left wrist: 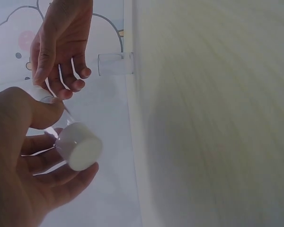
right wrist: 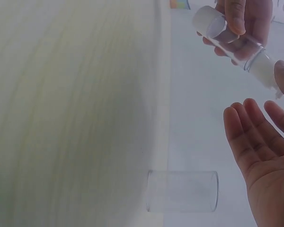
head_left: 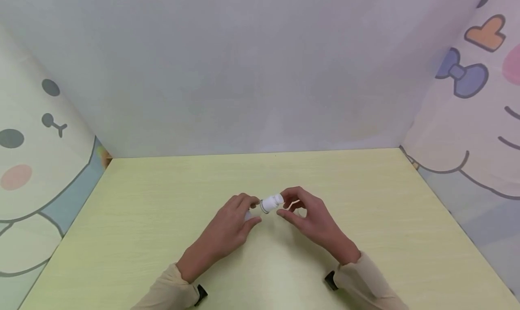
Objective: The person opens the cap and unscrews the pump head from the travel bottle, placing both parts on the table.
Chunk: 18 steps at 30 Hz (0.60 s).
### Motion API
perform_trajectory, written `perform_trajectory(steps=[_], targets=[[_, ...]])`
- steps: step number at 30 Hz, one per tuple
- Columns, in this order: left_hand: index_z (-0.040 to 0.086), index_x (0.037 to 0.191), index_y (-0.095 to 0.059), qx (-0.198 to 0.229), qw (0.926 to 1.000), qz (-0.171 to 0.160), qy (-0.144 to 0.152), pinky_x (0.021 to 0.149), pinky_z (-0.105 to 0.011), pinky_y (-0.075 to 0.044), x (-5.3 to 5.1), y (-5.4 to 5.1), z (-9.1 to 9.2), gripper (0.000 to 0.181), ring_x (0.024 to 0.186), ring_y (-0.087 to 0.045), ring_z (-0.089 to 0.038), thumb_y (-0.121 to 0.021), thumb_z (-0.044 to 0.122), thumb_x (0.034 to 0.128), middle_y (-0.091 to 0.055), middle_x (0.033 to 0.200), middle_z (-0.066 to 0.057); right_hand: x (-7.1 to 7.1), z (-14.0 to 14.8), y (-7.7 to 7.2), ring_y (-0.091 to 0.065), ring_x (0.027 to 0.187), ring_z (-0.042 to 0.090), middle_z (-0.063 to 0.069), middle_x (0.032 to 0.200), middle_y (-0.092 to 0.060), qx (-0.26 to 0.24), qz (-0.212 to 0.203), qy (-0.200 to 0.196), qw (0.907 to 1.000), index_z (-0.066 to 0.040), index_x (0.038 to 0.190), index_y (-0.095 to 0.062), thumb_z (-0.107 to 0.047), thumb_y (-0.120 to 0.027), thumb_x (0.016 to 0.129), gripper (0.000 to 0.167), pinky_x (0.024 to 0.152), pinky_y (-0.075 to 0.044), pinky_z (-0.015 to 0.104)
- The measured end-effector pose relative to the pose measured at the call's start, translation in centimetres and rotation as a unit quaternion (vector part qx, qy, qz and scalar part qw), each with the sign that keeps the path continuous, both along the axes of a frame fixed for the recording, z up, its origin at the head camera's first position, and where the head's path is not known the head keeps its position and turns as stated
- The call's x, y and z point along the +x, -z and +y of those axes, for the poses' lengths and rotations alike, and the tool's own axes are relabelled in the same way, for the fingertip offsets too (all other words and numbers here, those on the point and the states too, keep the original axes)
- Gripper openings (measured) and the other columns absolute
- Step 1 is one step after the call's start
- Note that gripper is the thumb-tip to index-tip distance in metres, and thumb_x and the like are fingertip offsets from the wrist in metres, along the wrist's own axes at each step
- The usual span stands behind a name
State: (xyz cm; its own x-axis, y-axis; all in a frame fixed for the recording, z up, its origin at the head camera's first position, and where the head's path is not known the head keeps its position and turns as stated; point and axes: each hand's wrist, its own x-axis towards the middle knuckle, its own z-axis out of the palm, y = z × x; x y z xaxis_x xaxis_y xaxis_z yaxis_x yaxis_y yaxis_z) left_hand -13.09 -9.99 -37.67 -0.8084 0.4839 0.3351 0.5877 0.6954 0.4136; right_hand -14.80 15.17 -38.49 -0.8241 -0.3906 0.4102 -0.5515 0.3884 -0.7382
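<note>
My left hand (head_left: 229, 224) grips a slim clear bottle with a white base (left wrist: 79, 146) and a white pump top (head_left: 272, 203), tilted above the table. Its thumb and fingers lie around the clear body. Beside the pump end is my right hand (head_left: 314, 217), its fingers loosely bent and nothing gripped between them; in the right wrist view its thumb appears close to the pump tip, and I cannot tell if they touch. A clear cylindrical cap (right wrist: 182, 191) stands upright on the table near the right hand, mostly hidden behind that hand in the head view.
The pale wood-grain table (head_left: 162, 188) spreads out on all sides of the hands. A plain whitish wall (head_left: 252, 75) rises at its back edge. Panels with cartoon animals (head_left: 32, 174) flank the left and right sides.
</note>
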Motion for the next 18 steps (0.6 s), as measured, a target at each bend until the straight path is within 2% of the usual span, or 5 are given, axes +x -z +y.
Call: perform_trajectory(steps=[4,11,18], targets=[[0.007,0.128,-0.061,0.001,0.9999,0.0,0.011,0.082,-0.032,-0.057,0.04,0.16,0.03,0.038,0.103,-0.061,-0.017,-0.076,0.022,0.0968,-0.067,0.118,-0.003,0.1,-0.4,0.14,-0.07,0.096,0.01,-0.004,0.111,-0.072,-0.009,-0.017,-0.007,0.9998,-0.018,0.124,-0.061,-0.015,-0.081,0.092,0.038,0.08,-0.063,0.027],[0.011,0.13,-0.06,-0.006,0.9996,-0.007,0.027,0.086,-0.031,-0.057,0.19,0.34,0.22,0.034,0.108,-0.061,-0.017,-0.071,0.024,0.1006,-0.066,0.121,-0.001,0.35,-0.86,0.22,-0.068,0.092,0.008,-0.005,0.109,-0.071,-0.002,-0.035,-0.011,0.9993,-0.013,0.125,-0.062,-0.017,-0.081,0.092,0.038,0.082,-0.063,0.027],[0.012,0.13,-0.06,-0.006,0.9992,-0.01,0.038,0.088,-0.031,-0.057,0.4,0.52,0.53,0.034,0.109,-0.06,-0.015,-0.071,0.024,0.1005,-0.065,0.12,0.0,0.76,-1.11,0.52,-0.067,0.087,0.006,-0.006,0.106,-0.07,-0.011,-0.048,-0.017,0.9987,-0.02,0.12,-0.063,-0.016,-0.081,0.092,0.034,0.084,-0.062,0.026]])
